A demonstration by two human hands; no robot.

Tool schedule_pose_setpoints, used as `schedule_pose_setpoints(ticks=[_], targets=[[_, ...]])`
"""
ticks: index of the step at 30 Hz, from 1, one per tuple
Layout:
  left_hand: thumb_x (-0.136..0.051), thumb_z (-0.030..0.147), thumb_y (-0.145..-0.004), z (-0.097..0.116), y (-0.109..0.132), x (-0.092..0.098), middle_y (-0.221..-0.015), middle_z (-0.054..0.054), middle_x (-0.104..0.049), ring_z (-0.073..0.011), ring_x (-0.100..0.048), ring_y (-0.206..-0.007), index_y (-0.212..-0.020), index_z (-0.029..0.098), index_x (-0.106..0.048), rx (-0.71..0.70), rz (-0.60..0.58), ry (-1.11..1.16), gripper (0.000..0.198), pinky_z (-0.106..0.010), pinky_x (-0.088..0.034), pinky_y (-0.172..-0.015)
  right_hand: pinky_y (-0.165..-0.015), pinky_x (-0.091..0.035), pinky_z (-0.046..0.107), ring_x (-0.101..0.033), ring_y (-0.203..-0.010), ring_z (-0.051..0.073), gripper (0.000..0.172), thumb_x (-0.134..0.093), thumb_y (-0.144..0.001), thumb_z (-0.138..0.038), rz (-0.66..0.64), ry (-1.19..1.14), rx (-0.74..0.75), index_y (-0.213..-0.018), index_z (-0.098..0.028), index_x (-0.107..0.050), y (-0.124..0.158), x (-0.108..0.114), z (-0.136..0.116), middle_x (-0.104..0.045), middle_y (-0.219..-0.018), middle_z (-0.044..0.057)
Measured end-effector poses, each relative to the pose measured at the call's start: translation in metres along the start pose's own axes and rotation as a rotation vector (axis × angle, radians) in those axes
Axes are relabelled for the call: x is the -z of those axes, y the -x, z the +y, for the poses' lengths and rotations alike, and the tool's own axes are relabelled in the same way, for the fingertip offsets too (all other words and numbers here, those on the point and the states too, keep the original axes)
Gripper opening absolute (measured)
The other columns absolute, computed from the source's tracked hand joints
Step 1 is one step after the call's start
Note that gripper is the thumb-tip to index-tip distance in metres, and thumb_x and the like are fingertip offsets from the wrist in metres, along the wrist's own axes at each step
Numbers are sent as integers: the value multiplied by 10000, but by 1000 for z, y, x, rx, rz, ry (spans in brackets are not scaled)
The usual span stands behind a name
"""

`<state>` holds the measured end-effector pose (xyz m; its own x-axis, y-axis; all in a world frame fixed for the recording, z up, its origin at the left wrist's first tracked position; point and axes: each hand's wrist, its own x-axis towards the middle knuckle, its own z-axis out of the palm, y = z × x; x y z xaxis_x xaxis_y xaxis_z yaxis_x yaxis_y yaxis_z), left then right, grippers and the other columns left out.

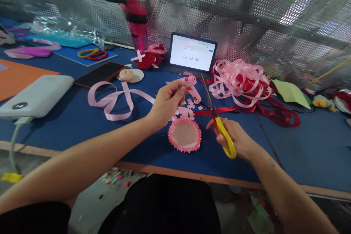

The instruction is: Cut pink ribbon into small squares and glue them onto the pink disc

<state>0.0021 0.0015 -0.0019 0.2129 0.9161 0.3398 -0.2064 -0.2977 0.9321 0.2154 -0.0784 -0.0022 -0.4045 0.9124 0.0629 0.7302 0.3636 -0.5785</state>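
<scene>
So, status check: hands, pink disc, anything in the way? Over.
Left hand pinched, contents unclear. Right hand holding scissors. Pink-edged disc lying flat, unheld. Pink bits crowding its far edge, glue gun beyond.

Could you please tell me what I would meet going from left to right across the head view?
White power bank, dark phone, left hand, yellow-handled scissors held in the right hand, yellow-green paper.
</scene>
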Motion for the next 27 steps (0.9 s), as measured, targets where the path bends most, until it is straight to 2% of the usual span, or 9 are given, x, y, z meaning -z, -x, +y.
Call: schedule_pose_setpoints(ticks=[3,8,13,19,27], targets=[[-480,211,-883,2,0,0,-507,53,-391,-41,-323,-438,-832,169,-602,8,12,31,139,-175,-227,-390,-513,-360,272,-500,-542,159,745,-316,-727,-815,5,-48,-10,-1002,-169,-565,1,0,1,-548,-678,30],[-426,83,-833,5,1,0,-583,37,-412,-43,-360,-473,-907,163,-606,106,-14,129,210,-165,-261,-400,-526,-357,268,-517,-558,161,694,-317,-753,-793,52,18,-10,-979,-183,-559,-1,-1,10,-558,-685,28],[-470,119,-853,3,2,0,-609,22,-525,-49,-457,-513,-967,176,-586,35,-42,52,173,-154,-354,-442,-522,-326,255,-470,-529,140,717,-273,-755,-808,92,91,11,-920,-173,-564,-1,0,9,-510,-628,4],[-525,152,-854,-4,0,1,-674,-7,-643,-55,-559,-531,-915,167,-564,8,8,73,73,-177,-483,-531,-519,-306,253,-446,-522,140,784,-199,-731,-841,52,108,-18,-898,-170,-568,-2,2,2,-502,-618,5],[-591,138,-801,0,2,-1,-669,7,-645,-50,-582,-531,-827,166,-548,16,49,131,57,-170,-508,-538,-511,-256,267,-439,-522,161,727,-225,-727,-831,-23,263,-75,-784,-172,-528,-6,2,-5,-500,-602,25]])
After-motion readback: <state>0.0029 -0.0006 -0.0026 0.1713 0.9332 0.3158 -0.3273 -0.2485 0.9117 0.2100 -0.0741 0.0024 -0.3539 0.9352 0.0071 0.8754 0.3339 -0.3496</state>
